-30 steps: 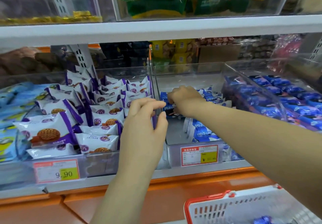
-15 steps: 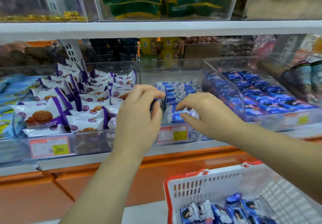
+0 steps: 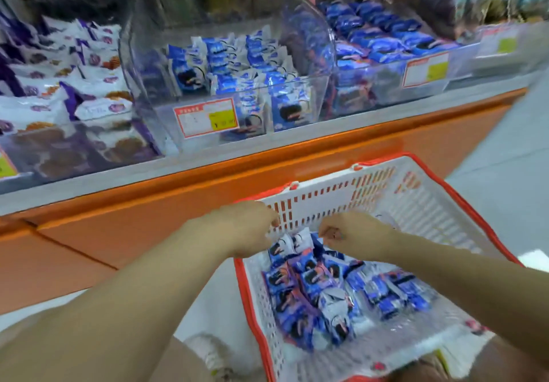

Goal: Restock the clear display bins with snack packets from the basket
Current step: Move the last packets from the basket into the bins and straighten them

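Blue-and-white snack packets [image 3: 320, 289] lie heaped in the white basket [image 3: 341, 197] at the lower centre of the frame. Both hands hover over its upper-left corner; the left hand [image 3: 246, 230] and the right hand [image 3: 353, 236] each show curled fingers, but blur hides whether they pinch anything. To pick well, I would spread the fingers, gather 2 or 3 packets flat off the heap's top, and carry them level to the half-filled clear bin [image 3: 315, 99] at upper centre, which holds similar-looking packets.
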